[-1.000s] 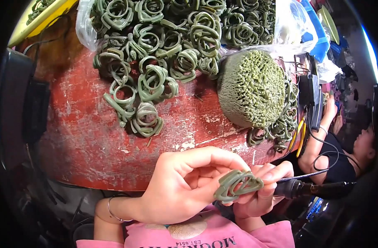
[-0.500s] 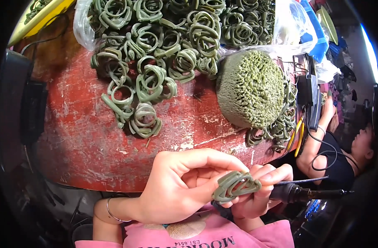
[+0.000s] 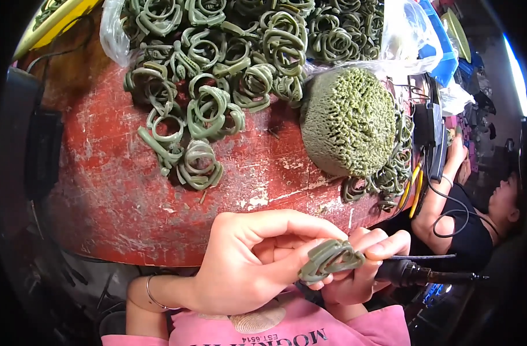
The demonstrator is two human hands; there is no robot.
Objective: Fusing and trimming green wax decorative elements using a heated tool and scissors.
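Note:
Just past the near table edge, my left hand (image 3: pixel 246 262) pinches a dull green, wax-like openwork ring (image 3: pixel 331 262) between thumb and fingers. My right hand (image 3: pixel 358 274) is closed beside it, its fingertips at the ring's right end. A black-handled tool like a soldering iron (image 3: pixel 410 273) lies in the right hand, its thin metal tip pointing right, away from the ring. Above it a slim dark rod (image 3: pixel 428 256) sticks out the same way; its other end is hidden by the fingers. More green rings (image 3: pixel 200 164) lie on the red table (image 3: pixel 113 196).
A rough-topped green round block (image 3: pixel 356 124) stands at right on the table, with small rings (image 3: pixel 396 167) behind. Clear plastic (image 3: pixel 115 34) lies under the far heap. Yellow-handled pliers (image 3: pixel 417 187) and a black box (image 3: pixel 426 130) sit at the right edge. Another person (image 3: pixel 439 202) works beyond.
Both hands keep their hold on the ring and tool. The ring has turned very slightly, and the tool's tip has dropped a little. The view has shifted slightly.

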